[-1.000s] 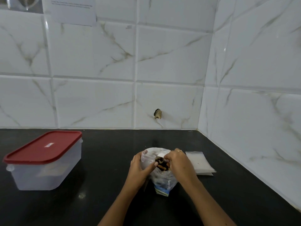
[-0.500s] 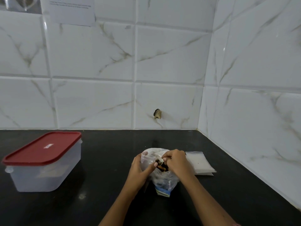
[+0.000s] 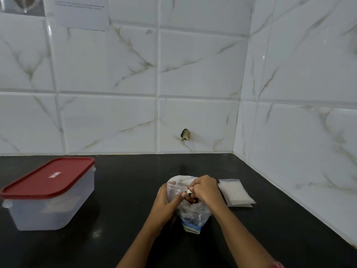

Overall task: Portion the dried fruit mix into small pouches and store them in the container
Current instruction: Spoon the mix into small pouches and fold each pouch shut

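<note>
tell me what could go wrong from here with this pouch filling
1. The left hand holds the small pouch above the open fruit bag, with the right hand crowding its mouth; pieces could miss and scatter on the black counter.
2. The soft bag has no prop and may slump.
3. The container is lidded, so storing needs a free hand.

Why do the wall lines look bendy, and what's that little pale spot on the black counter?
Head view: the wide-angle lens bows the tile lines toward the picture's edges. Head view: the pale spot on the glossy counter looks like a soft reflection of light. Head view: print on the paper note is too blurred to read.
</note>
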The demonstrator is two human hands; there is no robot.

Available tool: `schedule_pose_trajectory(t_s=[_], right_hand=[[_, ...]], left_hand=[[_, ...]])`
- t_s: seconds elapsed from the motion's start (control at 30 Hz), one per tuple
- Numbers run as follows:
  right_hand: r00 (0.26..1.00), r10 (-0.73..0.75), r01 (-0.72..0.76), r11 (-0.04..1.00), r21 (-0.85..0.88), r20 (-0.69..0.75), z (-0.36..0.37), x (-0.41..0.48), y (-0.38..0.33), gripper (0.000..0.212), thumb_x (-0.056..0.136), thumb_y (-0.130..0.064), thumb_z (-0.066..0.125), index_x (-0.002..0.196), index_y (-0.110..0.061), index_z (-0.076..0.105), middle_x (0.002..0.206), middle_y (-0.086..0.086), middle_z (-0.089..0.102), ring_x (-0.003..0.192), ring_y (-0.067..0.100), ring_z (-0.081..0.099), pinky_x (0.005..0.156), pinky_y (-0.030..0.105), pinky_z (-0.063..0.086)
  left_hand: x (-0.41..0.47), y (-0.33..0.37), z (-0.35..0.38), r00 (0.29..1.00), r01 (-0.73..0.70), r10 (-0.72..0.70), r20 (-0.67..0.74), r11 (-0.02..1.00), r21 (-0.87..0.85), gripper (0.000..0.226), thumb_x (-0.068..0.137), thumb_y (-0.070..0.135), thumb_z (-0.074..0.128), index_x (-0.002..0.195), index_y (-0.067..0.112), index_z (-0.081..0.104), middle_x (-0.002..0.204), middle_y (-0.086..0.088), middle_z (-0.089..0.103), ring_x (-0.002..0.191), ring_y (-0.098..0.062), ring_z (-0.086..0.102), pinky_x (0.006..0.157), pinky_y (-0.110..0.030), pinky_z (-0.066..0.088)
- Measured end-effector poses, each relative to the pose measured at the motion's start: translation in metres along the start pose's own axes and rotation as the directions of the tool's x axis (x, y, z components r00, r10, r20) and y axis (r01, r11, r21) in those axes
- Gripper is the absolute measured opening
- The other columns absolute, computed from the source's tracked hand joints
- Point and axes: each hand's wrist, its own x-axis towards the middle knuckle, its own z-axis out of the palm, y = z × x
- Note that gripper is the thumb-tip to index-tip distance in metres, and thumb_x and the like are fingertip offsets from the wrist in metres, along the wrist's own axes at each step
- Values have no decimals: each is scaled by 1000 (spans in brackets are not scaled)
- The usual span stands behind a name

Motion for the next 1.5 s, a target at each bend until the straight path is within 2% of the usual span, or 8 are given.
schedule_pose_trajectory(t_s=[0.2,0.33,0.53,0.77,0.93,1.2,1.37,1.5], right_hand=[[962,264,-270,954,129,65,-5,5,-4,21,85,-9,55,65,-8,64,54,1,58,36,7,46,38,18,34],[971,234,-239,925,295,53,-18,2,-2,18,86,-2,52,88,3,69,65,8,61,46,9,43,45,18,33],[970,232,-242,867,435,77,-29,3,9,14,88,-2,54,87,-1,68,69,11,64,51,10,39,47,19,32],[997,43,-74,835,545,71,-42,-23,-2,20,91,-1,51,82,-6,68,67,7,63,54,10,41,51,19,33],[977,-209,214,954,211,-46,-31,-39,-11,16,90,-11,57,91,-16,73,74,1,69,59,1,57,49,6,40],[825,-558,533,819,-213,-83,-18,-47,-11,27,90,-4,54,109,-13,70,105,12,61,85,17,59,68,6,41],[606,-779,660,606,-444,-162,-12,-46,-2,20,57,-12,66,75,-13,76,66,-1,69,63,12,65,56,9,42],[553,-808,688,581,-434,-205,-9,-44,5,20,58,-13,65,75,-12,76,65,-2,69,61,8,63,57,4,41]], left_hand=[[-5,3,1,1000,-6,6,-17,1000,-17,58,66,55,75,116,39,50,123,6,56,112,-10,59,92,-37,53],[-3,6,1,999,-32,35,-38,995,91,53,63,61,72,110,51,49,123,13,51,119,-10,50,97,-41,49],[1,18,2,991,-86,121,-61,912,402,52,84,38,64,130,35,39,122,10,40,121,-6,29,109,-38,32],[10,30,1,997,-56,69,-15,898,435,69,80,32,70,139,20,36,128,1,37,127,-16,35,107,-37,35],[7,30,0,998,-42,56,-27,934,356,66,76,29,76,132,22,43,121,5,41,119,-14,44,103,-35,40],[-2,27,-5,997,-75,78,-14,982,174,60,63,44,78,115,35,51,121,4,56,111,-11,57,95,-35,50],[0,22,-6,997,-68,71,-15,985,158,64,71,33,79,126,24,49,122,2,57,111,-13,58,95,-37,51],[0,20,-6,996,-80,85,-26,984,156,60,73,28,77,126,24,48,123,4,55,112,-12,57,94,-32,52]])
